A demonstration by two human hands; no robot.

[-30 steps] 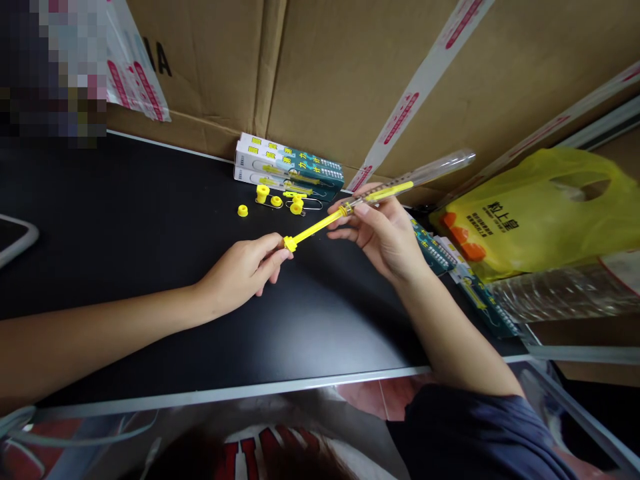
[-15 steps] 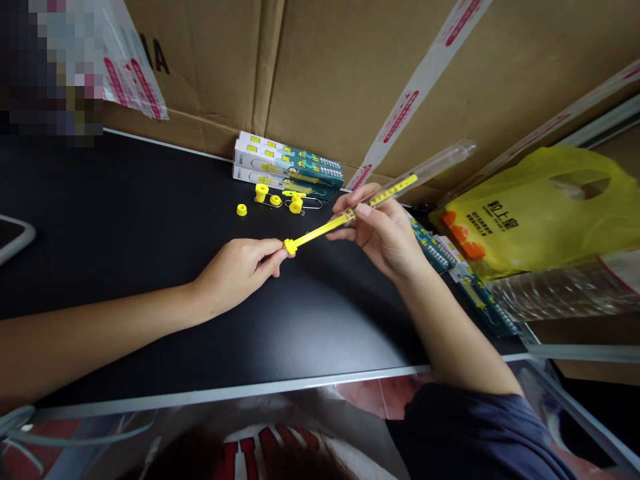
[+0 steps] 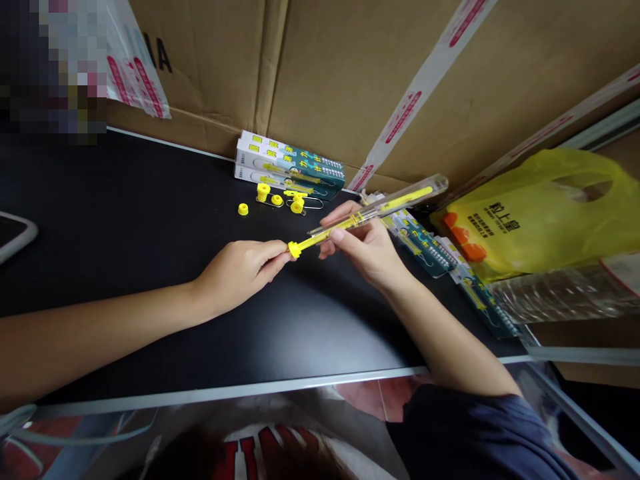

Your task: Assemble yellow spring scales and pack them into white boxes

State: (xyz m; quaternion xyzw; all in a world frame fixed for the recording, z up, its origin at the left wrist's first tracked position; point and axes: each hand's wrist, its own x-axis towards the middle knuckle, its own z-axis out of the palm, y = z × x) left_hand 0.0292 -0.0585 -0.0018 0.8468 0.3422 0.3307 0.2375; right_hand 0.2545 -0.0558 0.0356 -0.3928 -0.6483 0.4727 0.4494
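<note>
My left hand (image 3: pixel 245 270) pinches the yellow end cap (image 3: pixel 294 250) of a spring scale's inner rod. The rod runs up to the right into a clear plastic tube (image 3: pixel 410 200), and a yellow strip shows inside the tube's far part. My right hand (image 3: pixel 367 247) grips the tube near its lower end, thumb on the near side and fingers behind. A short stretch of bare rod shows between cap and tube. Beyond the hands, small yellow caps (image 3: pixel 243 209) and yellow parts with wire hooks (image 3: pixel 297 203) lie on the black table (image 3: pixel 150 213).
Spring scale boxes (image 3: pixel 290 167) are stacked at the back against a large cardboard box (image 3: pixel 350 80). More such boxes (image 3: pixel 425 247) lie at the right, beside a yellow plastic bag (image 3: pixel 540 207). A phone-like device (image 3: pixel 17 237) rests at the left edge.
My right hand has brought the clear tube down and left, farther over the yellow rod, so less rod is bare. The tube's far end has dropped lower. My left hand has barely moved.
</note>
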